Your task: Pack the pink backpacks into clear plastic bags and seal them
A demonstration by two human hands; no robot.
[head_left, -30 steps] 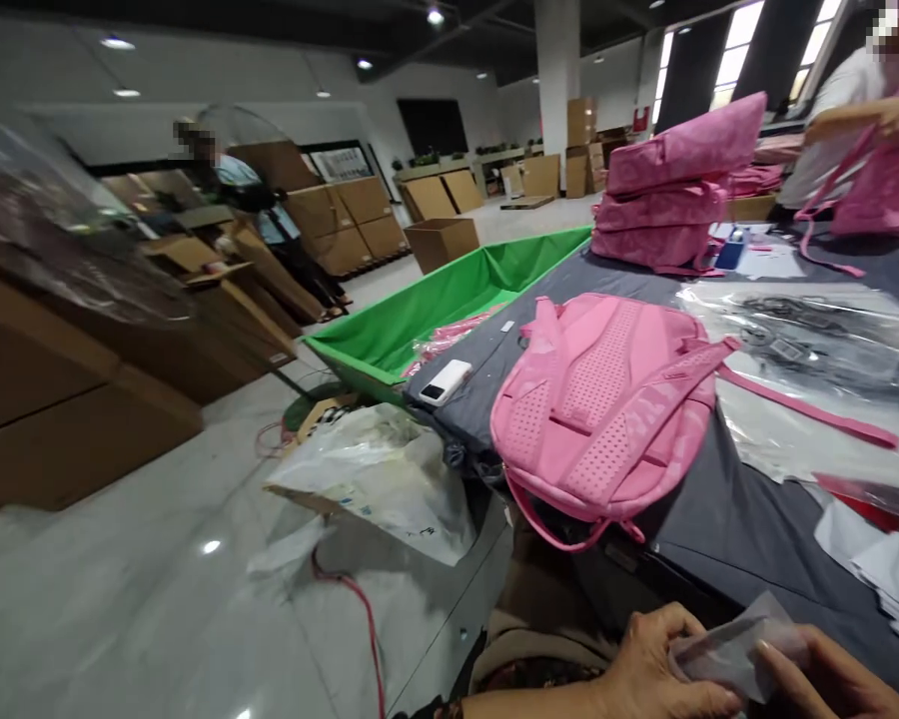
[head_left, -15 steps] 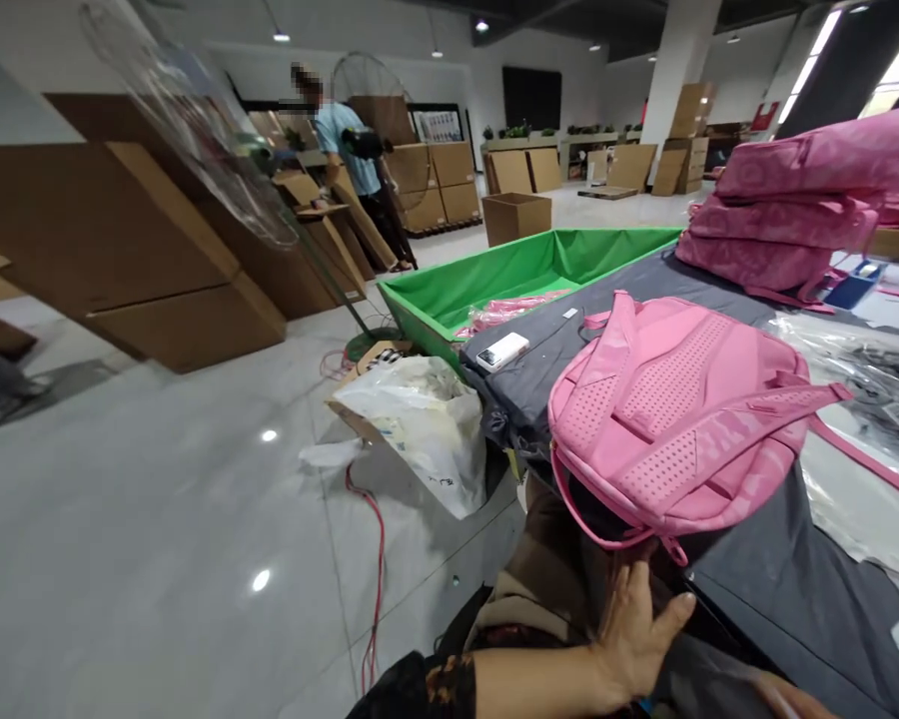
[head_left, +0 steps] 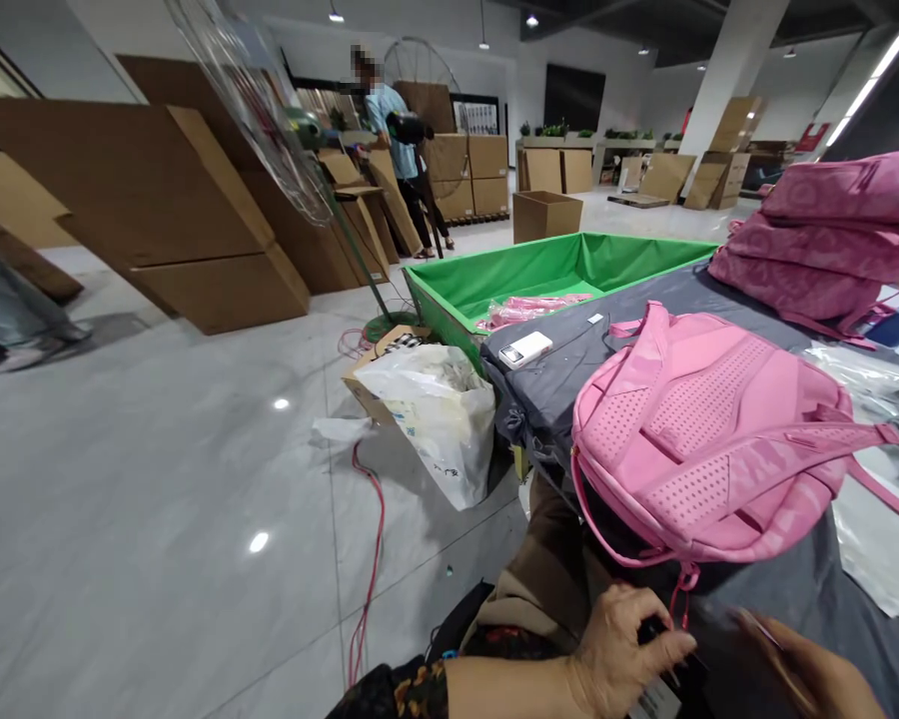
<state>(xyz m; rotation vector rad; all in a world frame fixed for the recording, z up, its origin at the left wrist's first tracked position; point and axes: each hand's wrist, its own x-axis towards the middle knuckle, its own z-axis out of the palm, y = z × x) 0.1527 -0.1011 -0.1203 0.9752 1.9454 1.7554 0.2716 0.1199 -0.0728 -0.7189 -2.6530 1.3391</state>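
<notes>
The pink backpack (head_left: 711,439) lies back-panel up on the grey table cover (head_left: 561,379), just beyond both hands, with its mesh padding and straps showing. The left hand (head_left: 629,649) is curled below it, thumb and fingers pinched on a small dark piece (head_left: 655,631) above a white tag (head_left: 655,701). The right hand (head_left: 824,679) is blurred, so I cannot tell its grip.

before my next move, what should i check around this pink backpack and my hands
1. Pink backpack lies straps up on the grey table: ok.
2. Left hand pinches a small dark item below the backpack: ok.
3. What that item is: cannot tell.
4. Right hand sharp enough to read its grip: not ok, blurred.
5. Pink zip pull hangs free: ok.
6. White device lies apart from the backpack: ok.
</notes>
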